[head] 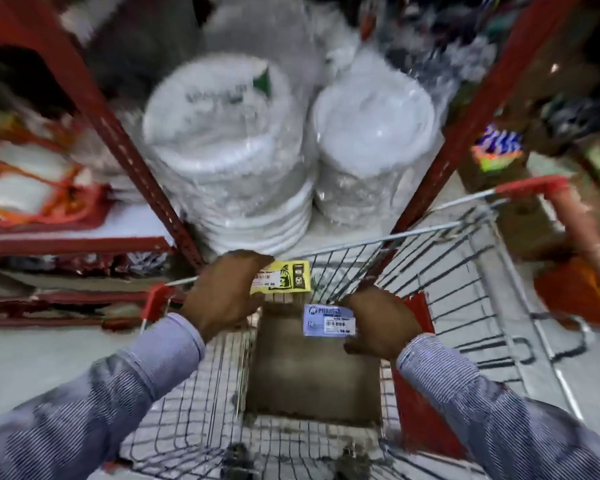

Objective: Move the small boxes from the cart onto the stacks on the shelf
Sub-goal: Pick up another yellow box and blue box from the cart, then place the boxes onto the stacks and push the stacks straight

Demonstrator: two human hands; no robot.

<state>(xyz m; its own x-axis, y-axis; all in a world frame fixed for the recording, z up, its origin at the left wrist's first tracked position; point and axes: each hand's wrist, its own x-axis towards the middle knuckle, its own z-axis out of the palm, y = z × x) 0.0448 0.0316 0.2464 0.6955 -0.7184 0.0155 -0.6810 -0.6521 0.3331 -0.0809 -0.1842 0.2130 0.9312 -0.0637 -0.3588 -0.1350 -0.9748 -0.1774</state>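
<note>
My left hand [226,292] grips a small yellow box [284,277] with a barcode label, holding it over the front rim of the wire cart [440,258]. My right hand [381,323] holds a small pale blue box [329,320] just below and to the right of the yellow one. Both boxes hover above a brown cardboard carton [312,372] that stands inside the cart. Beyond the cart, the shelf [153,220] carries wrapped stacks of white plates. The picture is blurred by motion.
Two tall wrapped stacks of white disposable plates [222,150] [371,143] fill the shelf bay ahead. Red slotted uprights [132,161] [454,143] frame that bay. The cart's red handle [575,220] is at the right. Red trays and packets lie on the left shelf [42,188].
</note>
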